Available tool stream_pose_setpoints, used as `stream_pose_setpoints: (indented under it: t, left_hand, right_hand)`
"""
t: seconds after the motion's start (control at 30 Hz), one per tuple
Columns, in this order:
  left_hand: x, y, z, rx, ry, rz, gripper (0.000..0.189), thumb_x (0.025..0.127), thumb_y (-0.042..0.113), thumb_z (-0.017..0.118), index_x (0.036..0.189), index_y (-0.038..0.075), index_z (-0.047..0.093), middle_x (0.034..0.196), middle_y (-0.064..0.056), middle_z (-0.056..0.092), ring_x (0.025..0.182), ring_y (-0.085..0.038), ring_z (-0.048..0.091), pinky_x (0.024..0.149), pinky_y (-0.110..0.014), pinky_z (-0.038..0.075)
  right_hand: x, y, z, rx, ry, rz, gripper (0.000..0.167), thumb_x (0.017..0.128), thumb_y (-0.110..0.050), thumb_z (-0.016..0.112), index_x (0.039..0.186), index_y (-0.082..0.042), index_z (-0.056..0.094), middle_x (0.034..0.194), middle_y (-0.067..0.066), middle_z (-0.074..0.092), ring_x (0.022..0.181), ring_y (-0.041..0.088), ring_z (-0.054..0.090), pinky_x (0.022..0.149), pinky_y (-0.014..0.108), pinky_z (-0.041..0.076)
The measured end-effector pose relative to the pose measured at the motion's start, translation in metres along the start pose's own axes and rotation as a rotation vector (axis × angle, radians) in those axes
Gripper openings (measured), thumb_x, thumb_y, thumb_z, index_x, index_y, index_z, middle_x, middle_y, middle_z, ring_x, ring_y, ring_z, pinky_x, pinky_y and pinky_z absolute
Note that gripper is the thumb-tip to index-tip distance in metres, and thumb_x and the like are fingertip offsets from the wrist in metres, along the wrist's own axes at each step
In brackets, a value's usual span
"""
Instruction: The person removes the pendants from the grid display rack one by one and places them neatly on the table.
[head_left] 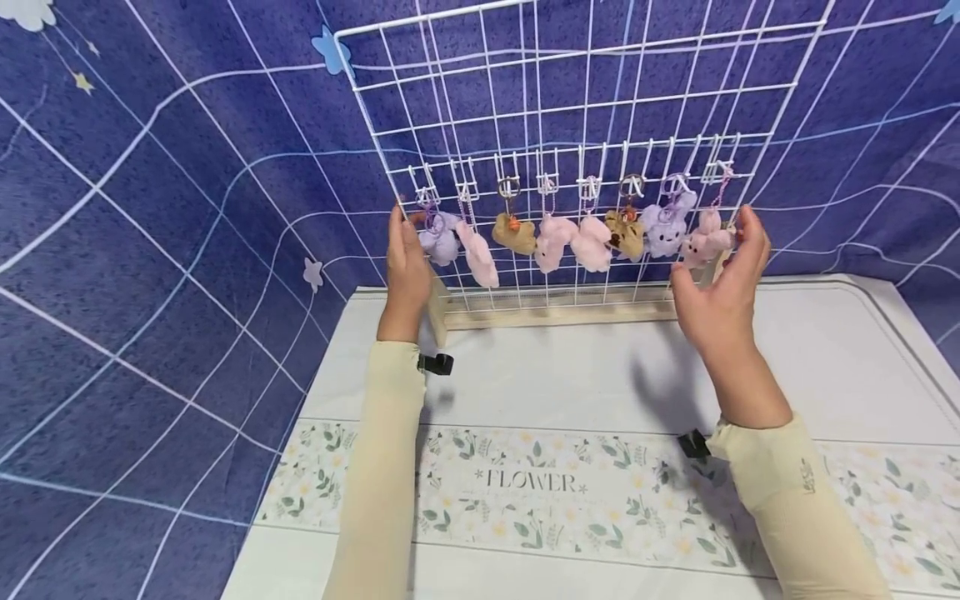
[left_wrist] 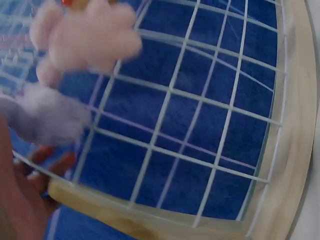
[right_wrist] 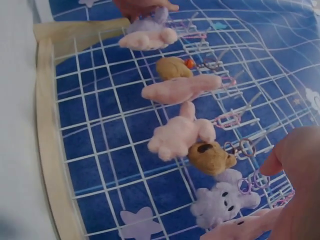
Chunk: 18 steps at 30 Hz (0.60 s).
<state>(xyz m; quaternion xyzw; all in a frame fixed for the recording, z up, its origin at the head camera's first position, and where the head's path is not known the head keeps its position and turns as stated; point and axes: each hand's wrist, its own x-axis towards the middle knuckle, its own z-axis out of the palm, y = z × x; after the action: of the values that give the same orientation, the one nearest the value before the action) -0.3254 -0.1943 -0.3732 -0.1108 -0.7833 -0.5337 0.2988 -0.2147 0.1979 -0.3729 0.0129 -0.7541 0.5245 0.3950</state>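
Flanking a white wire rack at twelve o'clock on the desk, two hands: left hand at the rack's nine o'clock, grip indeterminable; right hand at three, thumb and fingers spread wide beside the endmost of eight hanging plush charms.

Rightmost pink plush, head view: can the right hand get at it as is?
Probably yes: the right hand is close beside the pink plush, with nothing visible blocking the way.
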Motion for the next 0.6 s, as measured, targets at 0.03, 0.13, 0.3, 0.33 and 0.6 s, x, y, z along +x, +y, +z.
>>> stream_pose_setpoints:
  t: [0.03,0.13,0.3,0.33,0.6]
  left_hand:
    - [0.003,-0.005,0.000,-0.036,-0.001,-0.002,0.053,0.116,0.033,0.020,0.159,0.010,0.039,0.140,-0.019,0.062,0.135,-0.031,0.055,0.113,-0.037,0.042]
    - [0.012,-0.014,0.002,-0.147,0.017,-0.008,0.052,0.116,0.028,0.019,0.139,0.002,0.056,0.120,-0.017,0.064,0.120,-0.027,0.058,0.106,-0.031,0.042]
    - [0.024,-0.025,0.012,-0.177,0.020,-0.009,0.040,0.117,0.022,0.021,0.098,0.007,0.053,0.093,0.003,0.050,0.089,-0.010,0.049,0.085,-0.022,0.039]
    - [0.025,-0.027,0.014,-0.168,0.024,-0.007,0.038,0.117,0.022,0.022,0.095,0.010,0.051,0.089,0.005,0.047,0.084,-0.009,0.047,0.081,-0.022,0.038]
    - [0.030,-0.036,0.021,-0.147,0.136,-0.010,0.040,0.116,0.016,0.032,0.081,0.022,0.051,0.074,0.009,0.046,0.072,-0.008,0.045,0.070,-0.023,0.037]
  right_hand:
    - [-0.002,0.001,0.000,0.009,-0.008,0.017,0.089,0.083,0.000,0.070,0.161,-0.012,0.028,0.161,0.011,0.034,0.146,0.017,0.035,0.112,0.027,0.031]
    - [-0.006,0.002,0.001,0.028,-0.026,0.042,0.087,0.086,0.000,0.069,0.161,-0.012,0.027,0.161,0.009,0.034,0.144,0.015,0.038,0.105,0.029,0.033]
    - [0.002,0.006,0.003,0.108,-0.029,0.106,0.083,0.087,0.003,0.064,0.161,-0.012,0.028,0.159,0.006,0.034,0.138,0.009,0.042,0.105,0.031,0.041]
    - [0.003,0.007,0.004,0.125,-0.028,0.124,0.082,0.087,0.004,0.063,0.161,-0.013,0.028,0.158,0.004,0.035,0.136,0.009,0.043,0.104,0.030,0.042]
    - [0.007,0.014,0.012,0.221,-0.028,0.267,0.072,0.093,0.000,0.064,0.157,-0.018,0.035,0.137,-0.013,0.047,0.116,0.004,0.052,0.089,0.021,0.043]
